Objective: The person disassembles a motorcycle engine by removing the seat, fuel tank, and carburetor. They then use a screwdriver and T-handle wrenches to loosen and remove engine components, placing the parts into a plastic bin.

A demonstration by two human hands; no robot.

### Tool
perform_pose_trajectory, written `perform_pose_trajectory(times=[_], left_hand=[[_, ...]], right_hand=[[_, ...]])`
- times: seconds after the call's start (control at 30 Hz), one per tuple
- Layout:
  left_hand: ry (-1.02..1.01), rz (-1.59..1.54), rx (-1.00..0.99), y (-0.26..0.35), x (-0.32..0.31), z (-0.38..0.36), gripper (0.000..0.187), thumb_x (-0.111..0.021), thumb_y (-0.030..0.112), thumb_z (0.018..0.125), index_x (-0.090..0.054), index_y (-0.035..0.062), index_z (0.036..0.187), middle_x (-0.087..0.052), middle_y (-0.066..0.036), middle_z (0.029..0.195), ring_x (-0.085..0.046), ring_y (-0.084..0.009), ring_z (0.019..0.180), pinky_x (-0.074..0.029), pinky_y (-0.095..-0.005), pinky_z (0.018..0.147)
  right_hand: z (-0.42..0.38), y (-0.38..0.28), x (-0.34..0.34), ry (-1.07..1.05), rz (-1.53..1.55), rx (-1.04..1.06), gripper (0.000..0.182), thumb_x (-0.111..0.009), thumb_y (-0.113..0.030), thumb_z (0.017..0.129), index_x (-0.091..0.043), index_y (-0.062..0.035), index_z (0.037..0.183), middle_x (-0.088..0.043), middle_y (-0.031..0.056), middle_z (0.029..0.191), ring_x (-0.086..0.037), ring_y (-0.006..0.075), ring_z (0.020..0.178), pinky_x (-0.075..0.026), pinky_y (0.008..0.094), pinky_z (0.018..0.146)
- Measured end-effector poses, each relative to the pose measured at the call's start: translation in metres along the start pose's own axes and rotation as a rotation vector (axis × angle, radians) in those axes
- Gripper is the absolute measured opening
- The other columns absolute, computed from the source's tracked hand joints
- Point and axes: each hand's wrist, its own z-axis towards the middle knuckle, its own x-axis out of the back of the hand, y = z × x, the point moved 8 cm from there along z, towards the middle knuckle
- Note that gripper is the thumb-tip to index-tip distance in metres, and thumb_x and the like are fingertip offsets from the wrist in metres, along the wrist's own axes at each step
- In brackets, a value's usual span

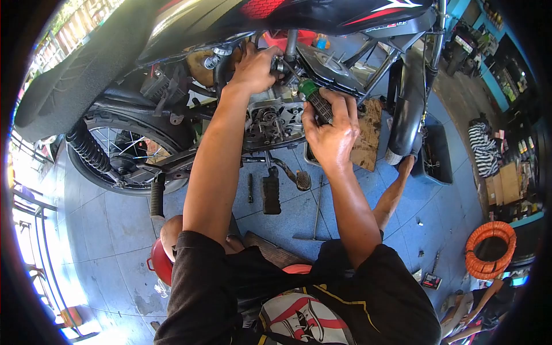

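My right hand (333,123) is closed around the green and black handle of a screwdriver (310,91). Its shaft points up and left, toward the area beside the motorcycle engine's finned cylinder (330,66). To the left, my left hand (253,72) reaches in above the engine, its fingers curled around a part by the intake. What those fingers grip is mostly hidden behind the hand. Below both hands the engine's side (273,122) is uncovered, with gears and metal parts showing.
The motorcycle's seat (63,98) and rear wheel (126,149) are at left. A footpeg (271,194) juts out below the engine. A T-handle tool (316,215) lies on the blue tiles. Cardboard (368,138), a grey bin (434,155) and an orange coil (490,250) are at right. Another person (489,310) sits lower right.
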Motion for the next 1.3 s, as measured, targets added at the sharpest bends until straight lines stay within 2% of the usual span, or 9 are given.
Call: perform_pose_trajectory(times=[0.47,0.57,0.73,0.83,0.9,0.97,1.1,1.17,1.3], left_hand=[[0.062,0.005,0.036,-0.006,-0.003,0.001,0.057,-0.078,0.024,0.076,-0.054,0.0218,0.127,-0.054,-0.022,0.124,-0.044,-0.0419,0.125,-0.039,-0.0493,0.101],[0.069,-0.005,0.056,0.002,0.003,-0.005,0.056,-0.078,0.024,0.076,-0.055,0.0218,0.127,-0.055,-0.022,0.123,-0.043,-0.0422,0.125,-0.039,-0.0499,0.101],[0.077,-0.009,0.085,-0.001,0.001,-0.006,0.056,-0.078,0.022,0.076,-0.055,0.0209,0.126,-0.054,-0.025,0.121,-0.042,-0.0423,0.126,-0.039,-0.0497,0.101],[0.095,-0.003,0.008,-0.004,-0.004,0.0,0.056,-0.078,0.022,0.075,-0.055,0.021,0.126,-0.056,-0.024,0.118,-0.042,-0.0414,0.125,-0.04,-0.0497,0.101],[0.135,0.01,0.01,-0.002,0.001,-0.003,0.055,-0.079,0.023,0.075,-0.056,0.021,0.125,-0.06,-0.022,0.116,-0.042,-0.0396,0.125,-0.04,-0.049,0.101],[0.128,0.002,-0.002,-0.007,-0.002,-0.001,0.054,-0.079,0.024,0.075,-0.056,0.0208,0.124,-0.061,-0.021,0.117,-0.042,-0.0391,0.125,-0.039,-0.0486,0.101],[0.094,0.009,0.005,-0.008,-0.005,0.003,0.051,-0.078,0.026,0.076,-0.057,0.0202,0.122,-0.06,-0.019,0.121,-0.042,-0.0387,0.126,-0.04,-0.0478,0.101],[0.052,-0.014,0.004,-0.009,-0.008,0.006,0.059,-0.079,0.028,0.075,-0.053,0.0243,0.128,-0.045,-0.023,0.128,-0.042,-0.0428,0.128,-0.039,-0.0638,0.097],[0.032,0.024,0.036,0.004,0.0,0.0,0.053,-0.076,0.031,0.078,-0.053,0.0224,0.126,-0.056,-0.022,0.121,-0.043,-0.0399,0.128,-0.039,-0.0637,0.094]], right_hand=[[0.001,-0.001,-0.004,-0.114,-0.08,-0.034,0.027,-0.073,-0.009,0.081,-0.062,-0.0001,0.105,-0.061,0.016,0.091,-0.064,0.0283,0.079,-0.052,0.0369,0.065],[-0.028,0.049,-0.025,-0.231,0.749,-1.08,0.044,-0.067,-0.027,0.091,-0.053,0.0072,0.115,-0.061,0.012,0.089,-0.063,0.0161,0.063,-0.047,0.0295,0.042],[-0.011,0.0,-0.004,-0.046,0.047,-0.13,0.039,-0.071,-0.016,0.087,-0.055,0.0015,0.118,-0.061,0.018,0.101,-0.065,0.0229,0.075,-0.05,0.0333,0.05],[-0.025,0.028,-0.011,-0.289,0.431,-1.049,0.042,-0.072,-0.008,0.083,-0.054,0.0001,0.12,-0.06,0.0205,0.105,-0.063,0.0331,0.088,-0.052,0.0378,0.066],[-0.029,0.034,-0.014,-0.113,0.479,-0.951,0.038,-0.068,-0.013,0.088,-0.053,0.0009,0.12,-0.063,0.0177,0.089,-0.064,0.0382,0.086,-0.051,0.0409,0.069],[-0.007,-0.013,0.002,0.087,-0.13,0.15,0.042,-0.064,-0.022,0.093,-0.05,0.0042,0.122,-0.065,0.018,0.081,-0.067,0.0366,0.072,-0.051,0.0415,0.058],[-0.025,0.031,-0.013,-0.258,0.215,-0.811,0.047,-0.071,-0.008,0.085,-0.047,0.0062,0.123,-0.054,0.0263,0.11,-0.062,0.0395,0.094,-0.051,0.0425,0.073],[-0.006,-0.014,0.008,0.096,-0.035,-0.104,0.042,-0.071,-0.013,0.086,-0.053,0.0045,0.119,-0.062,0.0211,0.097,-0.063,0.0329,0.087,-0.053,0.0413,0.076],[-0.01,-0.009,-0.004,-0.078,-0.084,-0.164,0.046,-0.071,-0.006,0.084,-0.049,0.0053,0.122,-0.056,0.0263,0.109,-0.063,0.0334,0.084,-0.053,0.0401,0.07]])
